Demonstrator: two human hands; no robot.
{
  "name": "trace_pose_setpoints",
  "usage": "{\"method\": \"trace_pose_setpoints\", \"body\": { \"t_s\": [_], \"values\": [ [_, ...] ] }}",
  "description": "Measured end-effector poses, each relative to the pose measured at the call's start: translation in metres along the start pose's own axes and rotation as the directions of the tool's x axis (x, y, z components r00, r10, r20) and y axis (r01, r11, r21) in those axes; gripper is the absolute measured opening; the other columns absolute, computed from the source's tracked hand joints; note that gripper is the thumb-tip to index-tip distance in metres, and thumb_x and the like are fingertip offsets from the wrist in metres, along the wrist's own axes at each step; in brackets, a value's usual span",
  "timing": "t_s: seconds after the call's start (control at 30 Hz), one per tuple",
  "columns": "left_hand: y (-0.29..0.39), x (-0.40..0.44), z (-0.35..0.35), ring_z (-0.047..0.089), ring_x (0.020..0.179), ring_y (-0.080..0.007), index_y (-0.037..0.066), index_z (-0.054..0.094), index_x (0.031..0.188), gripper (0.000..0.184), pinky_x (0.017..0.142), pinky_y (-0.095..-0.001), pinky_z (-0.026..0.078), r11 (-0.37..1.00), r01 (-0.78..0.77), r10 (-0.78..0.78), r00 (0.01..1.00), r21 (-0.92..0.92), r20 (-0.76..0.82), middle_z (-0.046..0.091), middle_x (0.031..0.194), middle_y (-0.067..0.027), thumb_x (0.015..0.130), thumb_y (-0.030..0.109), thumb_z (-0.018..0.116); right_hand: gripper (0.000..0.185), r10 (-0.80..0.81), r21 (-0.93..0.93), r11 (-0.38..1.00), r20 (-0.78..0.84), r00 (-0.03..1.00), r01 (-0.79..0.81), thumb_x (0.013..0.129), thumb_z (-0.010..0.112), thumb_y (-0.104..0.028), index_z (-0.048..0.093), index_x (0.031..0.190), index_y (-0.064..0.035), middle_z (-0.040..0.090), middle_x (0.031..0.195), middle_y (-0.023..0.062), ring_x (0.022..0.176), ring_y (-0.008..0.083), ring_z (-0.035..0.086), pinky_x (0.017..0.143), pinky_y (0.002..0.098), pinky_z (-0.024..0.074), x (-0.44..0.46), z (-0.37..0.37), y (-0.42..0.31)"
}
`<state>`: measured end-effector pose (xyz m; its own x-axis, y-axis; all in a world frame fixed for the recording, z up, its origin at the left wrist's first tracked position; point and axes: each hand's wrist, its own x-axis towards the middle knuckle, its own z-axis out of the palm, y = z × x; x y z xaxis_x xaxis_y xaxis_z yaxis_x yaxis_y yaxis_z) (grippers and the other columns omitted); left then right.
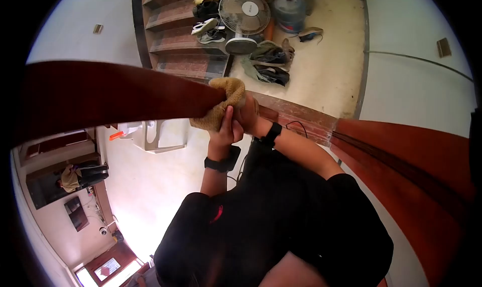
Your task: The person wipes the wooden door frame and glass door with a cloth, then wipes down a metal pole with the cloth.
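Note:
A tan knitted cloth [230,88] is folded around the free edge of a dark red-brown door panel [115,93]. My left hand [227,131] grips the cloth from below, with fingers bent against it. Close beside it, my right hand [248,114] is closed on the right side of the same cloth, its fingertips partly hidden. The two hands nearly touch. Each wrist wears a black band.
Beyond the threshold stand a fan [244,13], a large water bottle [289,13] and several shoes [270,75] beside steps [175,43]. A white plastic chair [159,139] is at left. Another reddish door panel [401,156] rises at right.

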<state>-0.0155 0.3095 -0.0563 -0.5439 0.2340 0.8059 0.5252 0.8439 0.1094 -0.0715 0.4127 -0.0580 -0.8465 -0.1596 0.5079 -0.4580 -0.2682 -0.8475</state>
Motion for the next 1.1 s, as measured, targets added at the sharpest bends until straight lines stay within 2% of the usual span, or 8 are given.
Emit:
{"method": "trace_pose_setpoints", "body": {
  "t_s": [0.1, 0.23, 0.27, 0.33, 0.4, 0.63, 0.77, 1.1],
  "values": [
    [-0.023, -0.034, 0.017, 0.051, 0.11, -0.0435, 0.002, 0.053, 0.123, 0.053, 0.099, -0.0499, 0.036, 0.997, -0.027, 0.026, 1.0, -0.075, -0.007, 0.053, 0.12, -0.022, 0.071, 0.013, 0.048, 0.033, -0.097, 0.088, 0.991, -0.07, 0.993, 0.103, 0.085, 0.053, -0.025, 0.057, 0.108, -0.0013, 0.061, 0.1, 0.0178, 0.088, 0.0344, 0.061, 0.075, 0.0355, 0.0497, 0.006, 0.003, 0.005],
    [-0.05, -0.063, 0.016, 0.05, 0.112, -0.0442, 0.001, 0.053, 0.122, 0.053, 0.1, -0.0497, 0.037, 0.868, -0.322, 0.289, 0.947, 0.378, 0.143, 0.05, 0.123, -0.0238, 0.073, 0.018, 0.046, 0.032, -0.209, -0.044, 0.976, 0.057, 0.976, 0.212, 0.083, 0.056, -0.021, 0.057, 0.108, -0.0011, 0.061, 0.101, 0.0177, 0.09, 0.0339, 0.061, 0.077, 0.0353, 0.0495, 0.004, 0.005, 0.034],
    [-0.052, -0.063, 0.016, 0.05, 0.112, -0.0443, 0.002, 0.053, 0.122, 0.053, 0.1, -0.0501, 0.037, 0.846, -0.346, 0.3, 0.938, 0.406, 0.174, 0.05, 0.124, -0.024, 0.073, 0.019, 0.046, 0.032, -0.072, 0.168, 0.984, 0.081, 0.994, 0.057, 0.081, 0.057, -0.019, 0.057, 0.109, -0.0011, 0.061, 0.102, 0.0177, 0.091, 0.0341, 0.061, 0.078, 0.0359, 0.0493, 0.002, 0.013, 0.043],
    [-0.055, -0.058, 0.018, 0.049, 0.113, -0.0443, 0.003, 0.054, 0.121, 0.053, 0.099, -0.0507, 0.037, 0.894, -0.288, 0.256, 0.957, 0.342, 0.136, 0.047, 0.126, -0.0235, 0.073, 0.022, 0.048, 0.033, 0.054, 0.353, 0.931, 0.124, 0.991, -0.095, 0.08, 0.059, -0.017, 0.057, 0.109, -0.0011, 0.061, 0.103, 0.0176, 0.092, 0.0343, 0.06, 0.079, 0.0364, 0.0491, 0.017, 0.008, 0.037],
    [-0.057, -0.055, 0.02, 0.048, 0.113, -0.0443, 0.004, 0.054, 0.122, 0.054, 0.099, -0.0509, 0.037, 0.947, -0.223, 0.209, 0.974, 0.232, 0.086, 0.044, 0.129, -0.0227, 0.073, 0.026, 0.049, 0.034, -0.102, 0.135, 0.988, 0.164, 0.981, 0.081, 0.078, 0.06, -0.016, 0.057, 0.109, -0.0014, 0.06, 0.104, 0.0172, 0.093, 0.0345, 0.06, 0.08, 0.0368, 0.0486, 0.027, -0.001, 0.022],
    [-0.046, -0.051, 0.011, 0.048, 0.114, -0.0417, 0.007, 0.05, 0.124, 0.055, 0.099, -0.0499, 0.038, 0.985, -0.033, 0.015, 0.995, 0.171, 0.103, 0.044, 0.13, -0.0203, 0.072, 0.025, 0.054, 0.035, -0.145, 0.153, 0.984, 0.354, 0.924, 0.096, 0.075, 0.061, -0.019, 0.057, 0.106, -0.0029, 0.06, 0.101, 0.0176, 0.092, 0.0378, 0.056, 0.08, 0.0394, 0.0466, 0.048, -0.006, 0.027],
    [-0.043, -0.044, 0.008, 0.048, 0.114, -0.0402, 0.009, 0.048, 0.125, 0.057, 0.099, -0.0494, 0.038, 0.971, 0.066, -0.096, 0.988, 0.23, 0.121, 0.043, 0.13, -0.019, 0.072, 0.025, 0.057, 0.038, -0.113, 0.186, 0.982, 0.715, 0.69, -0.032, 0.071, 0.064, -0.02, 0.056, 0.105, -0.0066, 0.058, 0.097, 0.0161, 0.092, 0.0395, 0.053, 0.079, 0.0412, 0.0438, 0.089, -0.003, 0.026],
    [-0.038, -0.03, 0.015, 0.049, 0.115, -0.0364, 0.014, 0.042, 0.128, 0.063, 0.098, -0.048, 0.039, 0.874, 0.28, -0.328, 0.943, 0.396, 0.059, 0.042, 0.131, -0.0155, 0.071, 0.024, 0.065, 0.049, -0.252, 0.268, 0.963, 0.901, 0.353, 0.003, 0.069, 0.072, -0.029, 0.055, 0.109, -0.0063, 0.059, 0.093, 0.013, 0.087, 0.0337, 0.057, 0.075, 0.0378, 0.0464, 0.132, 0.011, 0.07]
  ]
}}
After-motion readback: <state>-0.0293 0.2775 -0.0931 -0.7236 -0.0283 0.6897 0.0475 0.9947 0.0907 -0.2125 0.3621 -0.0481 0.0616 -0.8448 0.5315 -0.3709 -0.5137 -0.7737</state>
